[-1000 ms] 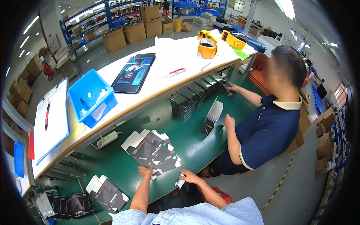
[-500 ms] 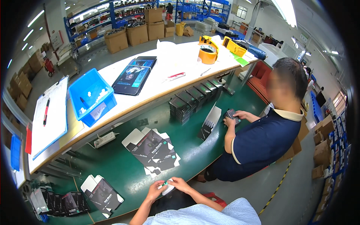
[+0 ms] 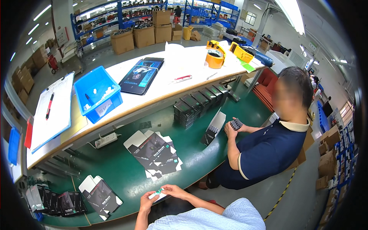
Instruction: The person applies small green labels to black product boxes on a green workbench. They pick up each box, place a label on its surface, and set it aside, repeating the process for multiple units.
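Observation:
At the bench's near edge, my left hand (image 3: 146,201) and my right hand (image 3: 175,192) pinch a small flat white piece with green on it (image 3: 159,194) between their fingertips. What exactly it is, I cannot make out. Just beyond my hands lies a loose pile of flattened black-and-white cartons (image 3: 155,152) on the green bench top (image 3: 126,188). To the left of my hands rests a smaller pile of the same cartons (image 3: 101,196). Farther left, several black cartons (image 3: 63,202) stand in a row.
At my right a co-worker (image 3: 274,142) holds a dark ribbed block (image 3: 235,124) beside an open carton (image 3: 213,129). Dark packs (image 3: 188,111) are stacked under the raised white shelf (image 3: 180,61). That shelf bears a blue bin (image 3: 96,94), tablets (image 3: 142,76), a clipboard (image 3: 51,111) and orange tape (image 3: 214,59).
My hands have shifted a little left, still with the small white-and-green piece between them. The co-worker has turned the dark block in their hands. The whole view has moved slightly.

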`<state>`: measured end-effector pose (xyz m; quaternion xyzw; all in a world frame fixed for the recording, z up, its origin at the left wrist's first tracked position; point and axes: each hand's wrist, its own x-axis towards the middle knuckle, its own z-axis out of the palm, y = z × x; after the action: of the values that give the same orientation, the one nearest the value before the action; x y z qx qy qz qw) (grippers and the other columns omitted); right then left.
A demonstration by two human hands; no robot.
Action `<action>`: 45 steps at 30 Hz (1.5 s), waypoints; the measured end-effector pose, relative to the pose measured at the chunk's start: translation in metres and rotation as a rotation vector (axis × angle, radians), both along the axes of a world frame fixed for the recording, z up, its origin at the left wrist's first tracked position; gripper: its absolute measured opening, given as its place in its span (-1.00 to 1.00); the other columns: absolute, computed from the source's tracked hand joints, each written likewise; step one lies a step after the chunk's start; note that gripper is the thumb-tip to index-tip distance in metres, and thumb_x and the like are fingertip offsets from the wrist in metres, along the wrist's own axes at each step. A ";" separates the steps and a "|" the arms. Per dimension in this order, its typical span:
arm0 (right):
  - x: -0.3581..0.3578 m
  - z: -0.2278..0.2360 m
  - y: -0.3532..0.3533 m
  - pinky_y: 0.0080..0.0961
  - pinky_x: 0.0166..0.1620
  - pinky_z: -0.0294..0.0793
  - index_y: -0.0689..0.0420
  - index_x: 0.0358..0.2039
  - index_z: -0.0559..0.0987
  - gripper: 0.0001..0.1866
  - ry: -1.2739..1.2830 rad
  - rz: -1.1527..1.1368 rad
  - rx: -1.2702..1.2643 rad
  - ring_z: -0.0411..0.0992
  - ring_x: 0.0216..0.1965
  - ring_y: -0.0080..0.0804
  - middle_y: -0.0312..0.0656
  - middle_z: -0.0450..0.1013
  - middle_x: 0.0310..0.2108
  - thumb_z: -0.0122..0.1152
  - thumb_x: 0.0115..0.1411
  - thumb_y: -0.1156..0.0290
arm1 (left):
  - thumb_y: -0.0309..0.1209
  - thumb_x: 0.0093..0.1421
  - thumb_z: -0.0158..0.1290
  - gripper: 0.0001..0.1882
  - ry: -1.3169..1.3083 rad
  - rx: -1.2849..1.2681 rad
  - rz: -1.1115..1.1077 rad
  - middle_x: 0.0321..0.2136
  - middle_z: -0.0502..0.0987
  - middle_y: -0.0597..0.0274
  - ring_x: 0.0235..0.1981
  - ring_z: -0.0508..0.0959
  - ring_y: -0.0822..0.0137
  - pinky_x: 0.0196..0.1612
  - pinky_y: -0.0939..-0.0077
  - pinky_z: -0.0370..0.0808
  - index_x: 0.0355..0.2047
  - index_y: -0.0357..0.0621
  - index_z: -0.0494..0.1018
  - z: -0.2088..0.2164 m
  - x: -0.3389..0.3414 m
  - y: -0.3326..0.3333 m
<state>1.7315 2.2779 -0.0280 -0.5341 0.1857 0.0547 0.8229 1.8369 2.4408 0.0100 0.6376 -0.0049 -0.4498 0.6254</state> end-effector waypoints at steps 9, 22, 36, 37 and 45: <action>-0.009 0.015 -0.008 -0.63 -0.17 0.35 0.23 -0.08 0.42 -0.66 0.062 0.033 0.021 0.35 -0.23 -0.61 -0.30 0.42 -0.25 0.09 0.18 0.32 | -0.63 -0.14 0.23 -0.69 0.026 -0.031 -0.014 -0.39 0.51 0.16 -0.37 0.50 0.43 -0.26 0.60 0.43 -0.33 -0.29 0.44 0.018 0.001 0.005; -0.009 0.008 -0.002 -0.69 -0.23 0.33 0.19 -0.21 0.49 -0.75 0.033 0.026 0.031 0.35 -0.30 -0.67 -0.37 0.43 -0.32 0.08 0.18 0.30 | -0.66 -0.13 0.21 -0.69 0.020 -0.068 -0.065 -0.39 0.52 0.14 -0.41 0.51 0.44 -0.30 0.62 0.46 -0.32 -0.32 0.43 0.019 0.001 0.005; 0.004 0.031 0.002 -0.67 -0.13 0.30 0.23 -0.16 0.46 -0.73 -0.002 0.018 0.019 0.35 -0.22 -0.64 -0.32 0.42 -0.26 0.06 0.20 0.34 | -0.66 -0.14 0.21 -0.69 0.084 -0.102 -0.010 -0.42 0.51 0.19 -0.40 0.50 0.43 -0.29 0.60 0.44 -0.34 -0.26 0.42 0.036 0.006 0.011; 0.004 0.035 0.002 -0.67 -0.12 0.31 0.23 -0.15 0.46 -0.73 -0.002 0.031 0.009 0.34 -0.22 -0.64 -0.31 0.42 -0.26 0.05 0.20 0.34 | -0.66 -0.14 0.21 -0.69 0.081 -0.108 -0.015 -0.42 0.51 0.19 -0.41 0.50 0.43 -0.29 0.60 0.45 -0.34 -0.26 0.42 0.039 0.007 0.012; 0.017 0.070 0.013 -0.72 -0.19 0.31 0.24 -0.18 0.48 -0.74 -0.088 0.089 0.000 0.33 -0.27 -0.69 -0.35 0.42 -0.31 0.08 0.19 0.35 | -0.64 -0.12 0.21 -0.72 0.090 -0.178 0.009 -0.42 0.51 0.20 -0.42 0.50 0.46 -0.31 0.63 0.44 -0.35 -0.27 0.42 0.064 0.011 0.031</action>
<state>1.7485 2.2909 0.0424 -0.5436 0.1253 0.0676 0.8272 1.8480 2.4718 0.0742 0.5584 -0.0139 -0.4732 0.6813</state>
